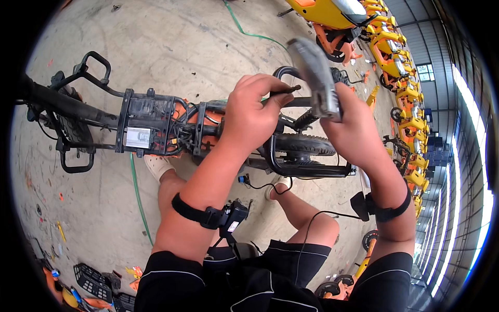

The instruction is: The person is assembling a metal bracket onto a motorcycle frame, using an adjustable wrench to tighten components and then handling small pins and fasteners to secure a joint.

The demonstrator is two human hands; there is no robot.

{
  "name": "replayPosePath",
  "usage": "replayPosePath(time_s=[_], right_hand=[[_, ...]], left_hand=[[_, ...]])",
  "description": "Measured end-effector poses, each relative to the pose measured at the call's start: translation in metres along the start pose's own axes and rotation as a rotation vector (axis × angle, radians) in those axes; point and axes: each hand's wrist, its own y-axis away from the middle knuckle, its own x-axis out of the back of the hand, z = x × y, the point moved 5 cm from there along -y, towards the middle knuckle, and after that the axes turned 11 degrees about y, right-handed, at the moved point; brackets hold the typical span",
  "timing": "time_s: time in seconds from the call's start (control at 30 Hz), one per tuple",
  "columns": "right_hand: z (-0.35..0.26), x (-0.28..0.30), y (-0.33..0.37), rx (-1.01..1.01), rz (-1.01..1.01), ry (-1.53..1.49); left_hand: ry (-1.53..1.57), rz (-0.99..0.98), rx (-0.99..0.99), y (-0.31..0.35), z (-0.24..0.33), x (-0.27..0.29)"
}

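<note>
My left hand point(253, 110) is raised over the scooter frame, thumb and fingers pinched on a small, thin dark piece point(292, 89) whose kind I cannot make out. Close to its right, my right hand point(354, 120) is closed around a worn grey hand-held tool point(318, 73), blurred, that looks like an air tool. A green hose point(250, 34) runs across the floor to behind the tool's top. Below both hands lies the stripped black scooter frame point(127, 120), with a wheel point(304, 144), bare wiring and orange panels showing. My left hand hides part of its middle.
A loose black cable with a blue connector point(243, 179) hangs beside the frame. Yellow scooters point(390, 54) stand in a row at the right. Black crates point(92, 281) and orange parts lie at the lower left. My legs straddle the near side of the frame.
</note>
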Motion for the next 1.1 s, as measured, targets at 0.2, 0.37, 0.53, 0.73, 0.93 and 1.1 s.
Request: replayPosePath(time_s=[0.2, 0.37, 0.53, 0.73, 0.93, 1.1], right_hand=[[0.007, -0.005, -0.010, 0.038, -0.002, 0.023], [0.004, -0.010, -0.008, 0.003, 0.001, -0.009], [0.005, -0.007, -0.009, -0.016, -0.004, 0.092], [0.007, -0.008, -0.010, -0.013, -0.008, 0.088], [0.011, -0.005, -0.005, -0.035, -0.029, 0.019], [0.033, -0.005, 0.011, -0.109, -0.207, -0.114]], left_hand=[[0.055, 0.021, -0.042, -0.006, -0.004, -0.005], [-0.006, -0.020, 0.009, -0.002, -0.003, -0.003], [-0.035, -0.044, -0.022, -0.002, 0.000, 0.000], [0.080, 0.021, -0.149, -0.002, 0.003, -0.006], [0.150, 0.011, -0.040, 0.002, -0.007, -0.008], [0.220, 0.035, 0.010, 0.004, -0.012, -0.009]])
